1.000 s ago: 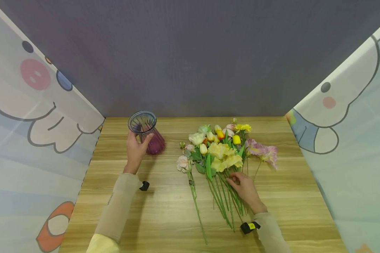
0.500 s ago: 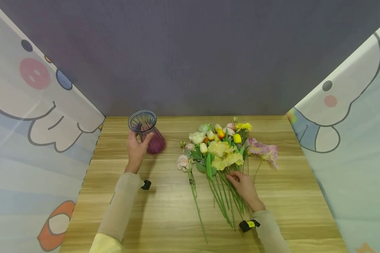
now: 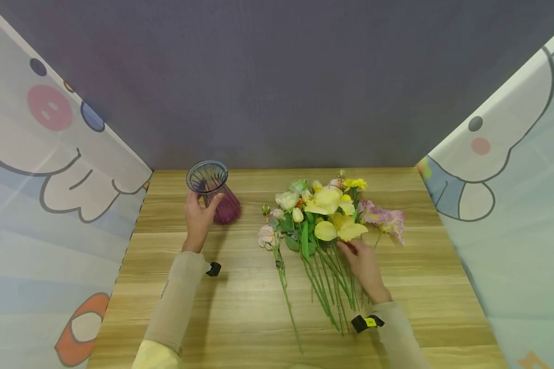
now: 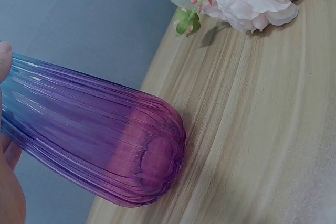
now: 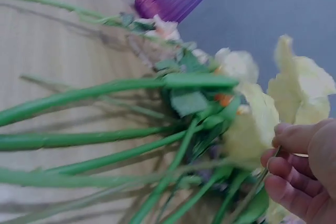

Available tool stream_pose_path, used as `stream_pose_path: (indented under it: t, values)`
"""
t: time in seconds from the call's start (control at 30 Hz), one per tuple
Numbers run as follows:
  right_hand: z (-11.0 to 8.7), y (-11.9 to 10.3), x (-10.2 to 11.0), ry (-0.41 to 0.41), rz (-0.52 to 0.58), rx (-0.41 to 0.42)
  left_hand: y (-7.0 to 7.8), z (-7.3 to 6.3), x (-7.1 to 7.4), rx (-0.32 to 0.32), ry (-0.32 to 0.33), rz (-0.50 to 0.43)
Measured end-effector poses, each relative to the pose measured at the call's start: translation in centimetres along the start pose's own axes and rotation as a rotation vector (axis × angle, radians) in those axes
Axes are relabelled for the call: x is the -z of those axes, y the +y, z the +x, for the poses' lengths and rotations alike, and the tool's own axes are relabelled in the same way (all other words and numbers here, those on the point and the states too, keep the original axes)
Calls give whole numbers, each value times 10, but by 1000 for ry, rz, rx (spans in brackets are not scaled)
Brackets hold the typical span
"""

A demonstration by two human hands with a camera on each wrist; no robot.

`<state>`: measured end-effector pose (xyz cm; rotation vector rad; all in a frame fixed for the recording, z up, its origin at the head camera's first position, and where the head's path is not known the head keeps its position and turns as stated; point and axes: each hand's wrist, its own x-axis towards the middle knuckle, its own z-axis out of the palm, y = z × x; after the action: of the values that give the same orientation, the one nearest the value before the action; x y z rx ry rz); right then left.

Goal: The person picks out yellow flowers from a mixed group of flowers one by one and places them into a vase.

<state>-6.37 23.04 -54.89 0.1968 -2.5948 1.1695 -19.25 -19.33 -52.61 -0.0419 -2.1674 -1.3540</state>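
Observation:
At the left of the table, my left hand [image 3: 197, 221] grips the neck of a ribbed glass vase [image 3: 229, 208], blue at the rim and purple-pink at the base. The left wrist view has the vase [image 4: 100, 129] across it, with a thumb at its neck. My right hand [image 3: 365, 269] is at the flower pile and pinches the thin stem of a large yellow flower [image 3: 346, 228] between thumb and fingers. In the right wrist view the pale yellow petals [image 5: 310, 85] stand just beyond the fingertips. Under them lie white, pink, green and orange-yellow blooms.
A pink rose [image 3: 265, 237] on a long stem lies at the pile's left side. Purple ruffled flowers [image 3: 384, 219] spread at its right. Green stems [image 3: 320, 287] fan toward the front of the wooden table [image 3: 240, 307]. A dark panel [image 3: 277, 92] stands behind.
My right hand has closed on the yellow flower's stem and moved slightly up and right, and the yellow blooms have shifted and lifted with it. The left hand and vase have stayed put.

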Motion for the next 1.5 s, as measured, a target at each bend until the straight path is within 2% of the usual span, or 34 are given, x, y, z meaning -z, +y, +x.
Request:
stream_pose_path:
  t: [0.2, 0.33, 0.53, 0.93, 1.2, 1.3, 1.5]
  values:
    - [25, -18, 6, 83, 76, 125, -2, 1, -1, -1, 14, -1]
    - [46, -36, 10, 123, 90, 171, -2, 1, -2, 3, 16, 2]
    - [76, -71, 16, 103, 150, 201, -4, 2, -5, -2, 9, 3]
    - [138, -147, 8, 116, 283, 367, -4, 2, -7, -29, 14, 2]
    - [174, -187, -13, 156, 372, 518, -3, 2, -8, -23, 16, -23]
    - [185, -199, -25, 151, 430, 530, -3, 1, -8, -24, 14, -23]
    - [198, -222, -51, 114, 528, 475, -7, -1, -5, -11, 29, -19]
